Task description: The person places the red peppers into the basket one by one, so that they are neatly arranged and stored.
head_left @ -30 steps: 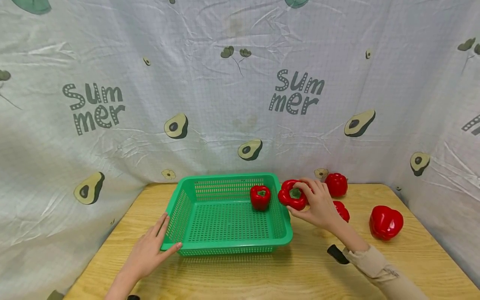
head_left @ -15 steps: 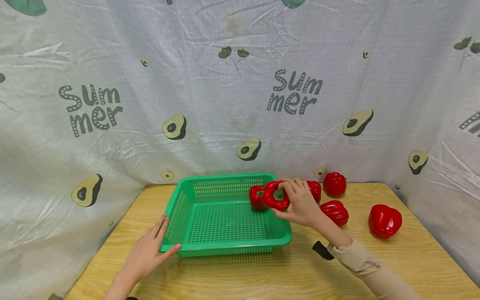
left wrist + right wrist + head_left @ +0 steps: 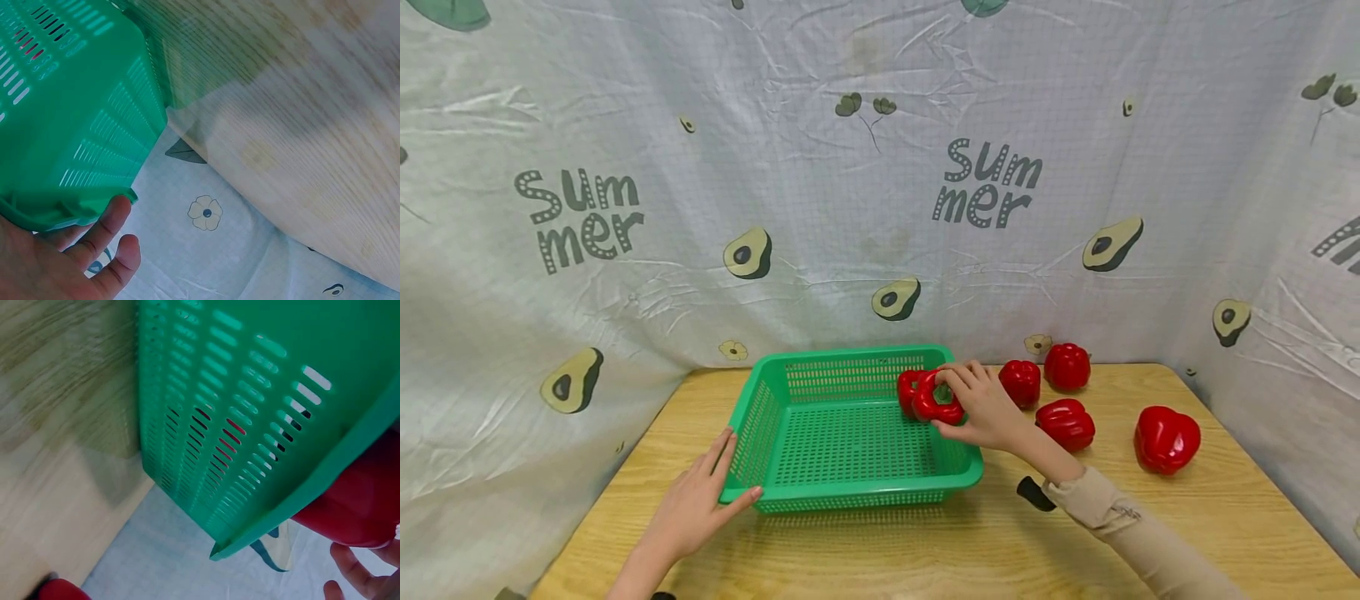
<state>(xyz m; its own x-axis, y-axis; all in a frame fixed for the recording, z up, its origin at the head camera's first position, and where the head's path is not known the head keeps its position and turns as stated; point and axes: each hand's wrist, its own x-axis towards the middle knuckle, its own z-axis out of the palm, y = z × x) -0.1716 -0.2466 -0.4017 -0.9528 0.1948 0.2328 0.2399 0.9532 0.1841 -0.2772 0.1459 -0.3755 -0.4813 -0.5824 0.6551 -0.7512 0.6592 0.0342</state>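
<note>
R hand [image 3: 988, 412] grips red pepper [image 3: 927, 407] over green bskt's [image 3: 865, 492] right end, nr pepper inside [image 3: 906, 392], w/ L hand [image 3: 691, 504], fingers straight, resting on its near-left corner.

The green plastic basket [image 3: 850, 493] stands upright on the tabletop [image 3: 850, 558], close to its back edge and toward the left corner there; it is open-topped, a long rectangle with slotted walls and floor. A glossy red pepper [image 3: 922, 408] is held up over the basket's right end, its hollowed end and a bit of green turned my way. Behind it, inside the basket near the back right corner, sits another red pepper [image 3: 906, 392], partly covered; whether the two touch I can't quite tell from here.
</note>
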